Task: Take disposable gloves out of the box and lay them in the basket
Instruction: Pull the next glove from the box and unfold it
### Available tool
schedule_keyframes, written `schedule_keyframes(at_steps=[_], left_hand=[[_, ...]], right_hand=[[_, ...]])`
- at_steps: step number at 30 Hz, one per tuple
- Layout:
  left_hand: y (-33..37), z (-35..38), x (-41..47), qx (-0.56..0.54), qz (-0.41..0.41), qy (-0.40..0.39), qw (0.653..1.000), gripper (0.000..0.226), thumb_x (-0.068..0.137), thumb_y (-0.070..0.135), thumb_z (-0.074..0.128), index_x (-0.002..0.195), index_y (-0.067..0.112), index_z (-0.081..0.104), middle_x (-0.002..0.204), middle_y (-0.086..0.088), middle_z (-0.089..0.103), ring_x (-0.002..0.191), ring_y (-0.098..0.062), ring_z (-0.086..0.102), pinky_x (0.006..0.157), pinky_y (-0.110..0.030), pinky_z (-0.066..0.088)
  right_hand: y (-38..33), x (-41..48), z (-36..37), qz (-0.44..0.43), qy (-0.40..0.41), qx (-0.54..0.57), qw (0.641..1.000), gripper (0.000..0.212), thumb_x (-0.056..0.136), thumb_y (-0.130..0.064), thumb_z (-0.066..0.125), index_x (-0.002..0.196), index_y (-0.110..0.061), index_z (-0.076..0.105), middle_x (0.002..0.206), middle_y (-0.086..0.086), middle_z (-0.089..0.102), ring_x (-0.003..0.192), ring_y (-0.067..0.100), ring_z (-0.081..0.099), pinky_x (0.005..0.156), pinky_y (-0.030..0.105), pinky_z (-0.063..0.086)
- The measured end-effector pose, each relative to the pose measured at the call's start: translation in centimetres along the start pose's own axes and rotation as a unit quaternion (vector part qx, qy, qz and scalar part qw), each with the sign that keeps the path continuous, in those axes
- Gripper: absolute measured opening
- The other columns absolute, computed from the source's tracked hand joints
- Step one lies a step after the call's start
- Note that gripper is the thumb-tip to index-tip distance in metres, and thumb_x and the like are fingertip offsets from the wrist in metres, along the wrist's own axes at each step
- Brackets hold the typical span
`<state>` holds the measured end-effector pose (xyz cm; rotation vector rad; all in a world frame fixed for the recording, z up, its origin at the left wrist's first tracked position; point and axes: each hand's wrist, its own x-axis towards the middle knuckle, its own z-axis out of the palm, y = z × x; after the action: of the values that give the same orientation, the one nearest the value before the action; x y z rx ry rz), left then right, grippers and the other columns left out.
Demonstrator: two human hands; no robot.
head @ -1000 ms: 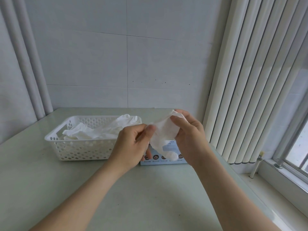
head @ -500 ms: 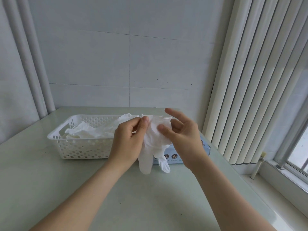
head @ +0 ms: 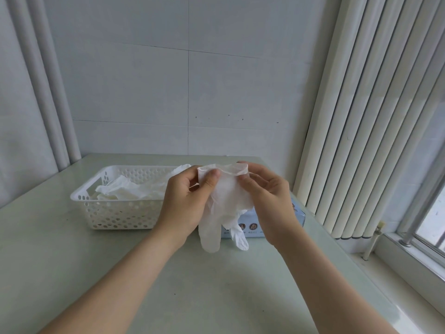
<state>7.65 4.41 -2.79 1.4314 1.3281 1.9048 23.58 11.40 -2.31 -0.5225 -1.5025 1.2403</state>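
A white disposable glove (head: 222, 208) hangs cuff up between my hands, above the table, its fingers dangling in front of the glove box. My left hand (head: 185, 203) pinches the cuff's left edge between thumb and fingers. At the cuff's right edge my right hand (head: 267, 198) pinches it too. The light blue glove box (head: 255, 225) lies behind the glove and my right hand, mostly hidden. To the left stands the white perforated basket (head: 115, 213), with several white gloves (head: 130, 191) lying in it.
The pale green table (head: 192, 285) meets a tiled wall at the back. Vertical blinds (head: 366, 116) hang at the right, beside a window sill (head: 409, 273). Two grey pipes (head: 48, 92) run up the left corner.
The glove has been spread out from a bunched wad so its cuff is stretched between both hands. My right hand, with fingers spread half a second ago, now pinches the cuff.
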Motion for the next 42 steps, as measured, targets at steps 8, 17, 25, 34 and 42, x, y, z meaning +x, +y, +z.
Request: schedule_keyframes(at_steps=[8, 17, 25, 34, 42], left_hand=[[0.5, 0.0, -0.1, -0.026, -0.039, -0.051, 0.998, 0.035, 0.082, 0.037, 0.085, 0.109, 0.017, 0.075, 0.099, 0.001, 0.079, 0.092, -0.016, 0.076, 0.073, -0.028, 0.059], [0.6, -0.2, 0.2, -0.035, -0.039, -0.005, 0.999, 0.018, 0.1, 0.029, 0.071, 0.094, 0.014, 0.077, 0.09, -0.007, 0.077, 0.085, -0.02, 0.073, 0.076, -0.036, 0.058], [-0.6, -0.9, 0.9, -0.008, -0.024, 0.096, 0.995, 0.025, 0.107, 0.034, 0.06, 0.092, 0.014, 0.063, 0.084, 0.0, 0.069, 0.076, -0.013, 0.064, 0.069, -0.03, 0.051], [-0.3, -1.3, 1.3, -0.035, 0.0, 0.091, 0.995, 0.024, 0.105, 0.031, 0.064, 0.095, 0.009, 0.068, 0.084, -0.003, 0.072, 0.079, -0.017, 0.066, 0.074, -0.04, 0.052], [-0.2, -2.8, 2.0, -0.048, -0.006, 0.101, 0.994, 0.044, 0.097, 0.049, 0.067, 0.09, 0.006, 0.061, 0.082, -0.009, 0.062, 0.078, -0.024, 0.058, 0.075, -0.043, 0.047]], right_hand=[[0.1, -0.1, 0.4, -0.036, 0.009, -0.013, 0.999, 0.016, 0.103, -0.009, 0.067, 0.114, -0.011, 0.079, 0.098, 0.014, 0.081, 0.094, 0.035, 0.077, 0.08, 0.041, 0.064], [0.3, 0.1, -0.1, -0.028, -0.061, -0.133, 0.989, 0.023, 0.093, -0.009, 0.076, 0.112, -0.022, 0.079, 0.095, -0.002, 0.079, 0.091, 0.022, 0.075, 0.079, 0.036, 0.061], [0.9, 0.4, -0.1, -0.12, 0.05, -0.245, 0.961, 0.007, 0.095, -0.026, 0.078, 0.095, -0.02, 0.074, 0.089, -0.011, 0.076, 0.091, 0.007, 0.07, 0.082, 0.011, 0.047], [0.3, 0.1, 0.6, -0.177, 0.06, -0.188, 0.964, 0.012, 0.098, -0.025, 0.075, 0.098, -0.016, 0.067, 0.081, -0.001, 0.07, 0.074, 0.021, 0.064, 0.066, 0.036, 0.051], [0.5, 0.3, -0.1, -0.147, 0.024, -0.245, 0.958, 0.037, 0.102, -0.034, 0.071, 0.074, -0.01, 0.065, 0.06, -0.006, 0.054, 0.058, 0.01, 0.048, 0.056, 0.026, 0.038]])
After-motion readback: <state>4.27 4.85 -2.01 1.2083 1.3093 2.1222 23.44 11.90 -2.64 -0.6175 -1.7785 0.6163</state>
